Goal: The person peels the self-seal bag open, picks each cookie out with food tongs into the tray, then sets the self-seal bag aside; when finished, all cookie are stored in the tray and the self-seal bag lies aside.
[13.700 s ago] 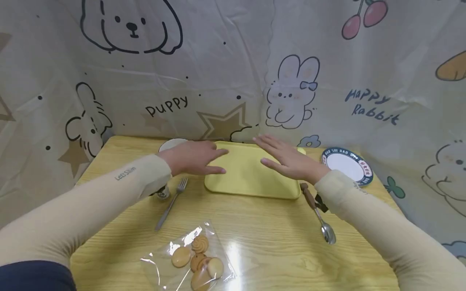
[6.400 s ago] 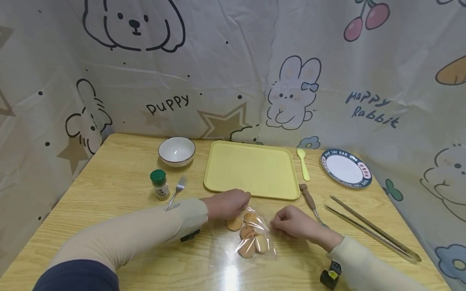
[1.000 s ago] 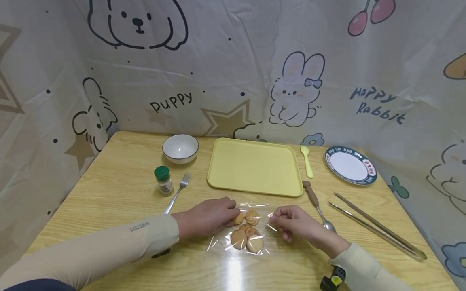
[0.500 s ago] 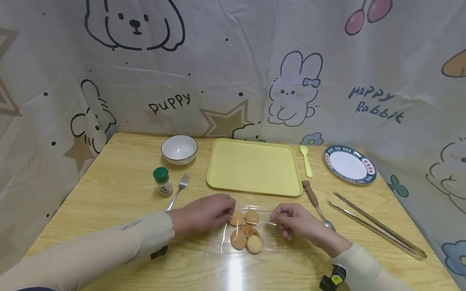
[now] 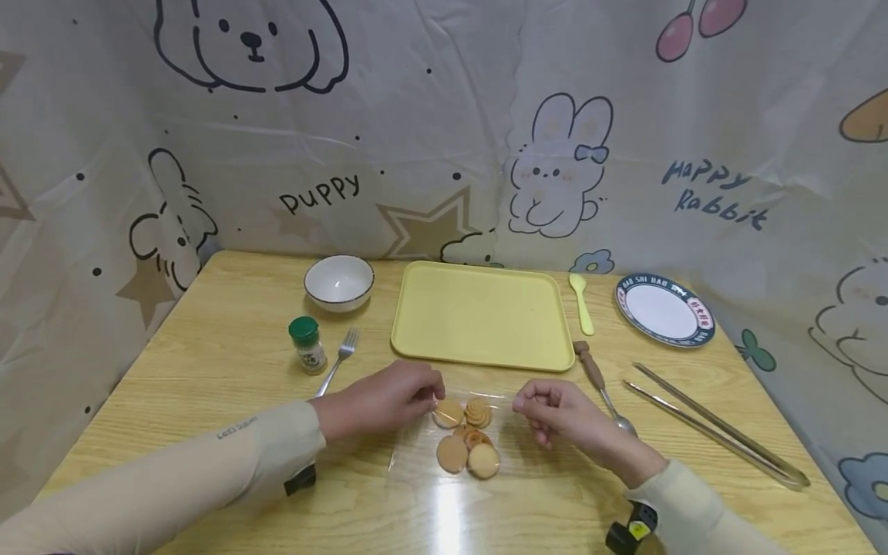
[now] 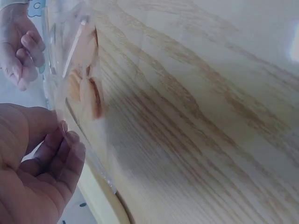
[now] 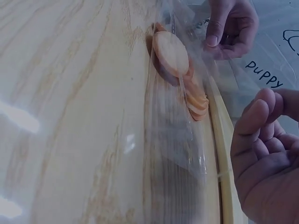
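A clear plastic bag of cookies (image 5: 416,456) lies on the table in front of the yellow tray (image 5: 482,316). Inside it several round cookies (image 5: 483,461) show, one with a swirled top. My left hand (image 5: 384,401) pinches the bag's upper left edge between thumb and fingertips; in the left wrist view the film rises to those fingers (image 6: 70,161). At the upper right edge my right hand (image 5: 572,420) pinches with thumb and forefinger, its other fingers curled. Film at those right fingertips is hard to make out in the right wrist view.
Left of the tray stand a white bowl (image 5: 339,284), a green-capped seasoning jar (image 5: 308,347) and a fork (image 5: 340,360). To the right lie a yellow spoon (image 5: 582,304), a brown-handled metal spoon (image 5: 603,385), metal tongs (image 5: 721,424) and a blue-rimmed plate (image 5: 664,310).
Both hands have left the tray, and the bag has moved from the front left to the tray's front. Over the last second my left hand shifts slightly up and left; the right hardly moves.
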Tool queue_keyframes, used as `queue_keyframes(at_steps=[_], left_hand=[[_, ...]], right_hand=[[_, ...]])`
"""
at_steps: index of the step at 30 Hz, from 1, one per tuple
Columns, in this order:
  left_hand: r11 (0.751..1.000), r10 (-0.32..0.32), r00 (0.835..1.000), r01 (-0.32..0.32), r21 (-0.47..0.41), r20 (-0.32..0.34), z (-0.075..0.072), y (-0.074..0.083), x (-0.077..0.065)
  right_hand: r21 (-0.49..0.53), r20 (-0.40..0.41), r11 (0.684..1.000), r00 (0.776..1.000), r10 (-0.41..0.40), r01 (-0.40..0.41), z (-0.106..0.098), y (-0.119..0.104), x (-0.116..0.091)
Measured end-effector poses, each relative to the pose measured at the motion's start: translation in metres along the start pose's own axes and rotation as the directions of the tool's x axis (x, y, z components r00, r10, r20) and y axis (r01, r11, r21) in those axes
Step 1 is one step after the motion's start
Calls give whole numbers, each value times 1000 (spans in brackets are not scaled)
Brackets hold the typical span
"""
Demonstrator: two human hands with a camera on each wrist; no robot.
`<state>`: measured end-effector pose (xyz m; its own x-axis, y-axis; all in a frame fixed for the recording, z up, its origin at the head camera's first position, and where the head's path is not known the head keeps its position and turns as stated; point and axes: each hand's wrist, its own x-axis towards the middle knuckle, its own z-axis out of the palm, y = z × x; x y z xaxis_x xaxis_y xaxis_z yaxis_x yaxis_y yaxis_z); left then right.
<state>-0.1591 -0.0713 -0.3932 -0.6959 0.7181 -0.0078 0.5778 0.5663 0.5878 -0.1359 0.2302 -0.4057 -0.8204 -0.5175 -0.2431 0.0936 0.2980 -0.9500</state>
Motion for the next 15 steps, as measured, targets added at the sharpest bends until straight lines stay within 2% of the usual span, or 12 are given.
queue_keyframes(at_steps=[4, 9, 13, 15], left_hand=[[998, 44, 999, -43, 50, -14, -1, 2, 0], [997, 55, 998, -53, 52, -35, 1, 0, 0], [998, 52, 998, -50, 45, -36, 3, -2, 1], [998, 54, 998, -52, 42, -31, 4, -2, 2]], right_hand=[[-6, -30, 1000, 999, 21, -22, -1, -3, 0], [-45, -53, 998, 998, 47, -50, -6, -8, -6], [-200, -125, 980, 992, -31, 5, -23, -13, -23], [-340, -193, 940, 976, -106, 35, -38, -15, -37]])
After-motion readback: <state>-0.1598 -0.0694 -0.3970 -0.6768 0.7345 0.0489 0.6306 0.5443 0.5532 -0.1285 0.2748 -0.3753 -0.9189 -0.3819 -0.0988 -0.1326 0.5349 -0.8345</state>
